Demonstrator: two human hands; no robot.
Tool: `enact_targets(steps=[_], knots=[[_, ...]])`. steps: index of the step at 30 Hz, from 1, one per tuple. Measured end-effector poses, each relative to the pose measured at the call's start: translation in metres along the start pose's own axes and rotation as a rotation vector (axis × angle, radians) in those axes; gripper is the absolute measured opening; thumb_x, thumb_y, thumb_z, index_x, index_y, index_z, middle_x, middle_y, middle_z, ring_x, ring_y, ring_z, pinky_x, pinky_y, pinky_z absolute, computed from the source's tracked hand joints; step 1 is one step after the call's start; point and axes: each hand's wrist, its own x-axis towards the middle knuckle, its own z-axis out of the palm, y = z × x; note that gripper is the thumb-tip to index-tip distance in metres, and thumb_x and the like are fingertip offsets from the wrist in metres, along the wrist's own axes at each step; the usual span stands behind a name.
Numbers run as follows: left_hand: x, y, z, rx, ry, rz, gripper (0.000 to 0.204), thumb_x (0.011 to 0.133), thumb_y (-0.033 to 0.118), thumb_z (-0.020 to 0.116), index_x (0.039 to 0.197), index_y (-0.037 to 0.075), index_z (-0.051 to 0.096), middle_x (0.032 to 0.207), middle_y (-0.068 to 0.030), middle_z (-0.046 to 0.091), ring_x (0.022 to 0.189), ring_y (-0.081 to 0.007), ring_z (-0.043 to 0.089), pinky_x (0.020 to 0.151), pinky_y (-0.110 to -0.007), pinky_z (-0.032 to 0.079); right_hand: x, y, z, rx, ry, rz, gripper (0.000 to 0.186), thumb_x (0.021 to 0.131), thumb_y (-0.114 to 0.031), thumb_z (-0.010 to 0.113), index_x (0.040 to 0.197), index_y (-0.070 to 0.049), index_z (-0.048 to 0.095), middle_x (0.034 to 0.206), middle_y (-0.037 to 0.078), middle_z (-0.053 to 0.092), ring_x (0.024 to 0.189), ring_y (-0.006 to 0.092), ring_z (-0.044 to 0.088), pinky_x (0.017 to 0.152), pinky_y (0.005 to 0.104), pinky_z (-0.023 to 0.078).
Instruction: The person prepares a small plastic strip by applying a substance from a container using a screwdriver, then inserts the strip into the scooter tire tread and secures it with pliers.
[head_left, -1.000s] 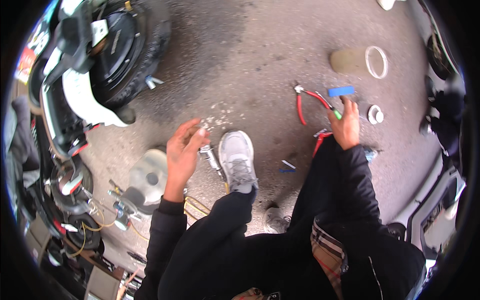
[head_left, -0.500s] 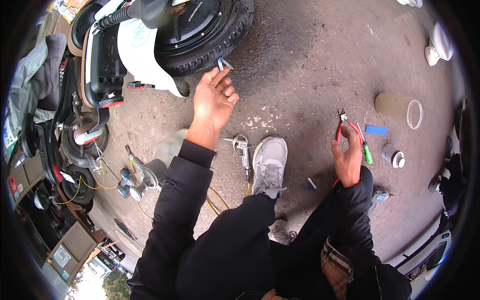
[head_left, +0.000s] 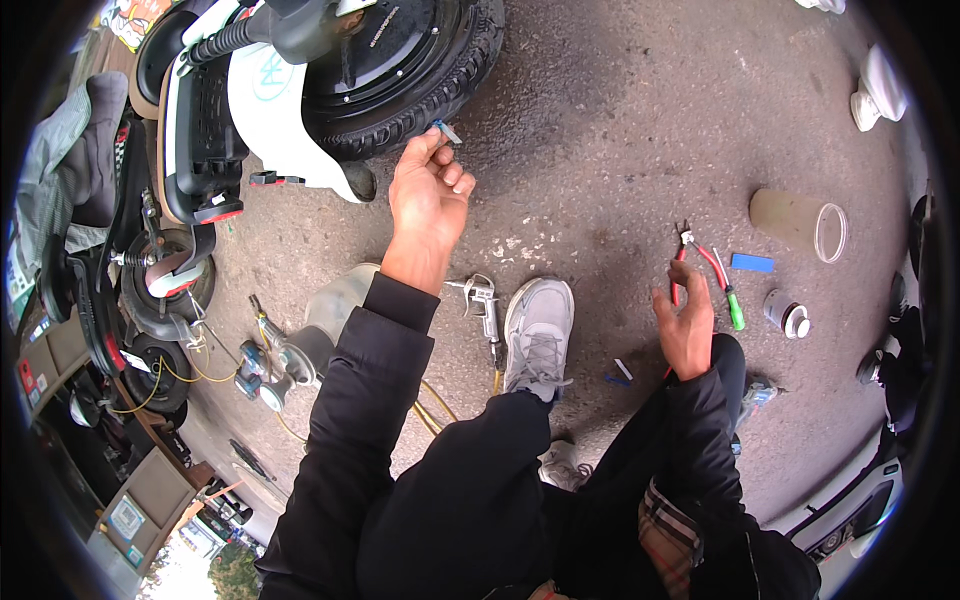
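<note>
My left hand (head_left: 430, 200) pinches a small blue-and-pale strip (head_left: 446, 132) between thumb and fingers, its exact kind too small to tell. The strip is beside the black tyre (head_left: 415, 118) of a white-and-black scooter (head_left: 268, 100). My right hand (head_left: 686, 325) is held over the ground with its fingers apart and nothing in it. Just beyond its fingertips lie red-handled cutting pliers (head_left: 686, 238), partly covered by the hand. Alongside them is a screwdriver-like tool with a green handle (head_left: 735, 311).
On the right are a blue block (head_left: 752, 262), a small bottle (head_left: 787, 313) and a cloudy plastic cup (head_left: 792, 220) lying on its side. An air blow gun (head_left: 486, 310) with a yellow hose lies by my left shoe (head_left: 540, 335). Power tools (head_left: 285, 368) and parked scooters stand left.
My right hand has shifted slightly left, its fingers now more spread. The strip in my left hand has turned; its two splayed ends now appear as one piece.
</note>
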Motion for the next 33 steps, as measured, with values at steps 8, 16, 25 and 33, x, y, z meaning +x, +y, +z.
enact_targets(steps=[8, 16, 25, 33], knots=[[0.006, 0.005, 0.000, -0.070, -0.040, -0.079, 0.017, 0.094, 0.014, 0.066, 0.104, 0.001, 0.063, 0.080, -0.0008, 0.046, 0.063, -0.0125, 0.036, 0.061, -0.029, 0.033, -0.001, 0.005, 0.003, 0.022, -0.010, 0.010, 0.047, 0.088, -0.007, 0.072, 0.131, 0.002, 0.058, 0.117, 0.021, 0.064, 0.112, 0.0358, 0.064, 0.100, 0.0427, 0.051], [-0.010, 0.002, 0.001, -0.025, -0.018, -0.086, 0.027, 0.095, 0.020, 0.063, 0.113, 0.000, 0.065, 0.083, -0.0010, 0.047, 0.065, -0.0131, 0.037, 0.061, -0.029, 0.034, -0.001, 0.008, 0.004, 0.013, -0.023, 0.022, 0.048, 0.087, -0.007, 0.072, 0.133, 0.001, 0.058, 0.115, 0.021, 0.064, 0.113, 0.0357, 0.064, 0.101, 0.0432, 0.051], [-0.012, -0.007, 0.003, 0.605, 0.054, 0.264, 0.029, 0.089, 0.025, 0.086, 0.094, 0.001, 0.071, 0.074, 0.0041, 0.054, 0.061, -0.0058, 0.042, 0.056, -0.024, 0.034, -0.003, 0.010, 0.007, 0.018, -0.050, 0.045, 0.050, 0.088, -0.010, 0.073, 0.134, 0.000, 0.057, 0.116, 0.020, 0.065, 0.114, 0.0362, 0.064, 0.102, 0.0439, 0.050], [-0.004, -0.001, 0.000, 1.129, 0.145, 0.650, 0.035, 0.095, 0.026, 0.079, 0.085, -0.007, 0.072, 0.062, 0.0016, 0.057, 0.057, -0.0055, 0.047, 0.055, -0.025, 0.038, -0.007, 0.019, 0.010, 0.019, -0.077, 0.021, 0.051, 0.088, -0.011, 0.073, 0.135, 0.000, 0.057, 0.115, 0.020, 0.066, 0.113, 0.0366, 0.064, 0.100, 0.0449, 0.050]])
